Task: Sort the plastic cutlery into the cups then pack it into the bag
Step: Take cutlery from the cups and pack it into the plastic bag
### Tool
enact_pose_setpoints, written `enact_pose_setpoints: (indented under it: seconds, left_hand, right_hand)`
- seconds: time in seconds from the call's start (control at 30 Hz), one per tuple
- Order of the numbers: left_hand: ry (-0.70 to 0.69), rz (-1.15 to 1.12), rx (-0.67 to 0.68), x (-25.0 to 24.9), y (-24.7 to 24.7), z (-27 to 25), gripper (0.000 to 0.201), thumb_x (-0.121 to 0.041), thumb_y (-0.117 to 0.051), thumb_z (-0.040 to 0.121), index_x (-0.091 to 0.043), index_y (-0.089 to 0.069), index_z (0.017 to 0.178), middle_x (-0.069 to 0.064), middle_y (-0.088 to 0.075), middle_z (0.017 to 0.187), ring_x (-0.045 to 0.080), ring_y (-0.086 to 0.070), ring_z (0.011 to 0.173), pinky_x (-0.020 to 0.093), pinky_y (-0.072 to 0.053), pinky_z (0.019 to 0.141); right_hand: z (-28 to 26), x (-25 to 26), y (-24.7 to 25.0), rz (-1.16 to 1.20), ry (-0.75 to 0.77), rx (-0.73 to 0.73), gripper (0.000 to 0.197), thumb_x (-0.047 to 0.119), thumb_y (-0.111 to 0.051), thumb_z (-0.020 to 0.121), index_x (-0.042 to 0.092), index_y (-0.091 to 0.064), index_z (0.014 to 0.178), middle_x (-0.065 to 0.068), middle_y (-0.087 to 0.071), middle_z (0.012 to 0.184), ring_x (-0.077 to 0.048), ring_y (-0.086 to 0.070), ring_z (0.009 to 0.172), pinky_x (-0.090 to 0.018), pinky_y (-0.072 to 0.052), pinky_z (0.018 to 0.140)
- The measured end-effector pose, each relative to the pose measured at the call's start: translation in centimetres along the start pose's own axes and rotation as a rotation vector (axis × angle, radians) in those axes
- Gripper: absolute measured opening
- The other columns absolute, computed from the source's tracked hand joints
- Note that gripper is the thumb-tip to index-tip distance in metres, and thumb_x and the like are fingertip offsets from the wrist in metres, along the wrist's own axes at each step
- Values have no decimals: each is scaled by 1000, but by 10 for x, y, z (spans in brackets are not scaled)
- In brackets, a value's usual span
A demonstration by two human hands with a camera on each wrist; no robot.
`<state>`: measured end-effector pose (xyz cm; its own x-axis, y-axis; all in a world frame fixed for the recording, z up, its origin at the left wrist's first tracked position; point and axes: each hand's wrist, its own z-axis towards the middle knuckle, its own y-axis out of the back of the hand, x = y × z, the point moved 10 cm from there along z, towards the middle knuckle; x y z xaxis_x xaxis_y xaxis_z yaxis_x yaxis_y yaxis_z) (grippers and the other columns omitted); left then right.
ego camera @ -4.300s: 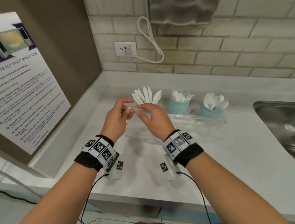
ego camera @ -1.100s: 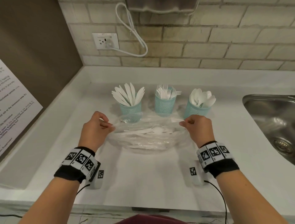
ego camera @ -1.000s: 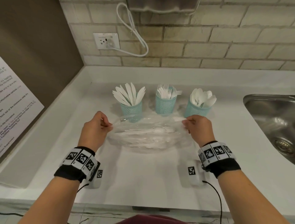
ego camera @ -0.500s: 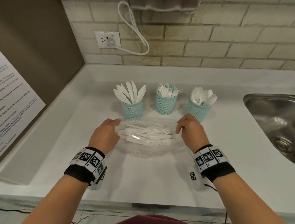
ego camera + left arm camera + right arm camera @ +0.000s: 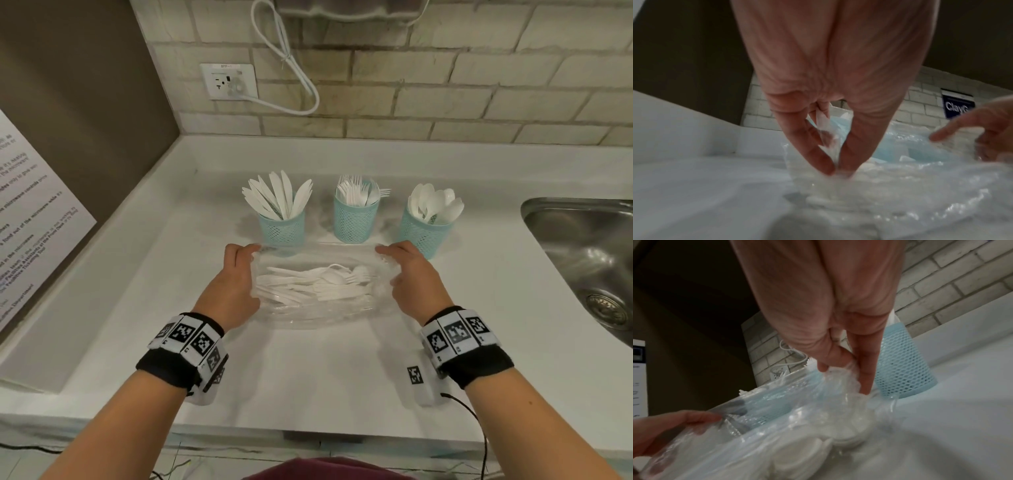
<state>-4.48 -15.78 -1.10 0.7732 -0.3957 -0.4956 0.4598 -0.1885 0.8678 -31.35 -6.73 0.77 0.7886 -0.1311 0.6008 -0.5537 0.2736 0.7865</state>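
While the head view looks down, the clear plastic bag of white cutlery [image 5: 313, 287] lies mid-counter toward the front edge of the white countertop [image 5: 325, 373], before 3 teal mesh cups [image 5: 356, 219]. Left hand [image 5: 233, 287] and right hand [image 5: 412, 279] grip its ends. Left wrist: fingers [image 5: 813, 146] pinch plastic. Right wrist: fingers [image 5: 865, 369] clamp plastic too.

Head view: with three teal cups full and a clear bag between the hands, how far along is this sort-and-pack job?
Done: the three teal mesh cups hold sorted white plastic knives, forks and spoons, and some white cutlery already lies inside the clear plastic bag on the white counter. In hand: the left hand and right hand grip the bag's two ends. Left: the cupped cutlery is not yet packed.
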Motion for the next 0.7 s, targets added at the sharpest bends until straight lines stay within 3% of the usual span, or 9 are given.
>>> enact_pose_setpoints:
  seconds: [0.17, 0.27, 0.37, 0.47, 0.53, 0.6, 0.7]
  left_hand:
    - [26, -221, -2, 12, 11, 2, 79, 19, -50, 77, -33, -42, 137, -5, -35, 119, 8, -58, 82, 12, -42, 76]
    - [10, -246, -71, 9, 15, 3, 70, 21, -45, 78, -30, -57, 125, -6, -40, 114, 16, -59, 83, 15, -43, 82]
    - [56, -242, -101, 13, 11, 2, 58, 5, -68, 77, -20, -54, 127, -6, -32, 119, 15, -55, 80, 23, -44, 88]
    - [93, -267, -57, 21, 5, 1, 83, 3, -81, 63, -16, -44, 135, -4, -25, 123, 11, -50, 80, 28, -48, 90]
    - [102, -187, 3, 21, -1, 1, 93, 1, -79, 62, -18, -35, 142, 0, -23, 130, 18, -48, 100, 32, -46, 97]
    - [81, 1, 18, 13, -3, -1, 97, -6, -78, 60, -22, -32, 143, 3, -20, 139, 21, -33, 120, 31, -40, 100]
    - [-94, 322, -143, -19, 6, -4, 88, -14, -81, 47, -24, -49, 129, 8, -32, 137, 25, -35, 115, 37, -35, 91]
  right_hand:
    - [3, -13, 8, 35, -24, -86, 54, -21, -44, 75, 10, -67, 113, -4, -58, 116, -22, -59, 104, -27, -46, 89]
    - [2, -9, 3, 45, -33, -95, 37, -10, -51, 82, 5, -66, 113, -7, -55, 119, -22, -58, 100, -25, -44, 92]
    - [0, -6, -6, 20, -4, -25, 51, -9, -60, 77, 5, -58, 125, -5, -49, 126, -16, -54, 94, -20, -41, 93]
    - [1, -14, -3, 44, -12, -16, 65, -22, -48, 68, 5, -56, 127, -8, -47, 126, -22, -51, 114, -16, -35, 95]
    - [1, -18, -3, -24, -33, -22, 64, -18, -51, 69, 9, -57, 127, -7, -46, 127, -28, -46, 115, -23, -39, 95]
    - [-1, -14, 4, -160, -30, -115, 55, -5, -62, 71, 15, -60, 122, -8, -45, 125, -31, -40, 111, -30, -40, 93]
    - [-6, 17, 11, -205, 150, -251, 31, 8, -73, 69, 18, -71, 98, -7, -55, 107, -29, -45, 97, -34, -40, 86]
